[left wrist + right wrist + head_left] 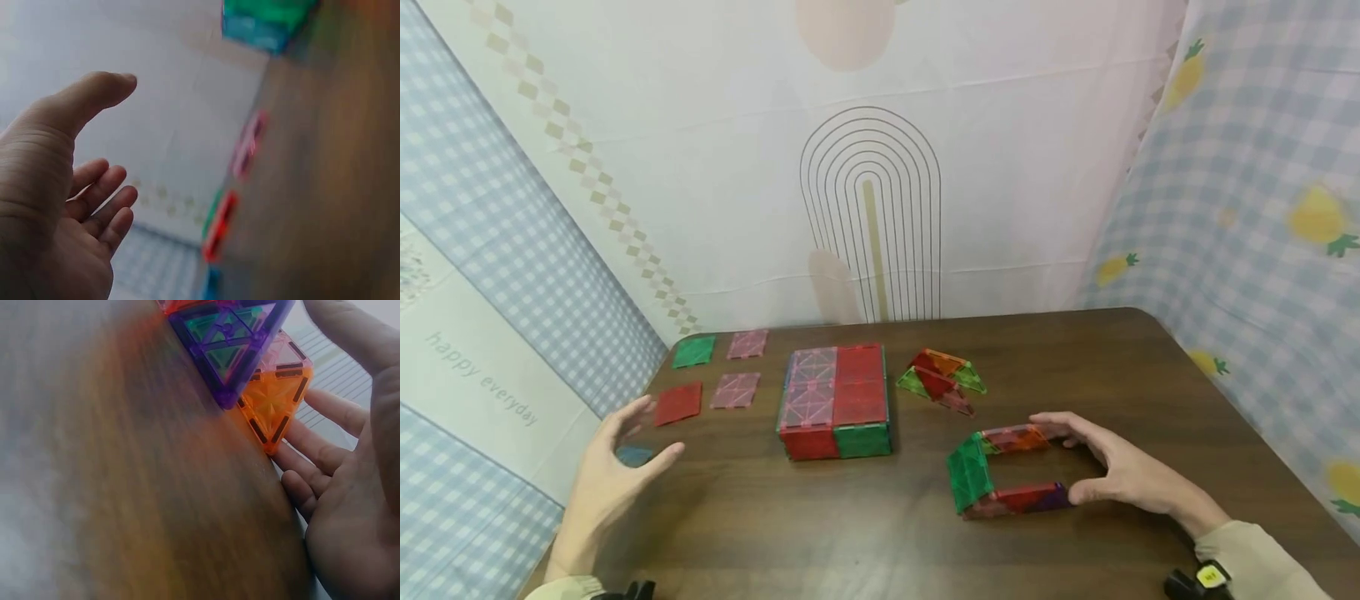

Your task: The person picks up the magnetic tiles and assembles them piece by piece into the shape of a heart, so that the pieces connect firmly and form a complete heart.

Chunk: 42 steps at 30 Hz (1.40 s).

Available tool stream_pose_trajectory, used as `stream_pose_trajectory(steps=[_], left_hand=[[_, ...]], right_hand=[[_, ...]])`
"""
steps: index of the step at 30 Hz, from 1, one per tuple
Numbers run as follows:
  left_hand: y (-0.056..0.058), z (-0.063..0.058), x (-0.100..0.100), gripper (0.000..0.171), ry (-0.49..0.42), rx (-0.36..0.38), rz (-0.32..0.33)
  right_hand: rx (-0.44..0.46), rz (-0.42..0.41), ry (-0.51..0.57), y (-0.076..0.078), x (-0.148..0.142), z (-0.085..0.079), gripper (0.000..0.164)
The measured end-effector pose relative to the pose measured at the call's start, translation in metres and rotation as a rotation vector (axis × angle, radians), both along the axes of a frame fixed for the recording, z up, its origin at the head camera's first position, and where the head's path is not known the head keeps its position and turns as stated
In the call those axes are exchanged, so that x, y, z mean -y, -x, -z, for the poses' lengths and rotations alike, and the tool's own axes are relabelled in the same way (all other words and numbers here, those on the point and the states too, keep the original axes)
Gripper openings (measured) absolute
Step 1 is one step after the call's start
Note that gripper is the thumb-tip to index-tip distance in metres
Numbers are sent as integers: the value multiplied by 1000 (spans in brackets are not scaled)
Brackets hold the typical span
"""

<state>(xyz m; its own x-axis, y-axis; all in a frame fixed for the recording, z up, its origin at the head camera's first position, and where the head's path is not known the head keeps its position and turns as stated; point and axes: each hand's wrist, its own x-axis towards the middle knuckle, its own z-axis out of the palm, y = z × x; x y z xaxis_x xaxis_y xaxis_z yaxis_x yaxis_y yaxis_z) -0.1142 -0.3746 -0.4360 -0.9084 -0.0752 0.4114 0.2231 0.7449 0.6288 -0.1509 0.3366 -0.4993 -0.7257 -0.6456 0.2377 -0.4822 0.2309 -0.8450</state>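
Observation:
My left hand (593, 487) hovers over the table's left side with thumb and fingers spread and nothing between them. A blue tile (634, 456) lies partly hidden behind it, and a red square tile (678, 404) is just beyond. On the right, my right hand (1123, 473) is spread across the end of a U-shaped structure of magnetic tiles. Its green end (970, 473) faces left. Fingers are at the orange triangle (272, 403) of the far wall; the thumb is beside the purple triangle (228, 347) of the near wall.
A box of magnetic tiles (861, 396) with a pink and red top stands mid-table. Behind the U-shape sits a small group of red, orange and green tiles (936, 375). Pink tiles (735, 390) and a green tile (694, 352) lie at the back left.

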Motion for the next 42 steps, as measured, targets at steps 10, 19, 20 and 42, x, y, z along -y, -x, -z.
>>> stream_pose_trajectory(steps=[10,19,20,42], left_hand=[[-1,34,57,103,145,106,-73],[-5,40,72,103,228,250,-175],[-6,40,72,103,228,265,-181],[-8,16,28,79,14,86,-88]], right_hand=[[-26,62,-101,-5,3,0,99],[-51,72,-122,-5,5,-4,95],[-56,67,-125,-5,6,-4,95],[-73,55,-127,-6,8,-5,94]])
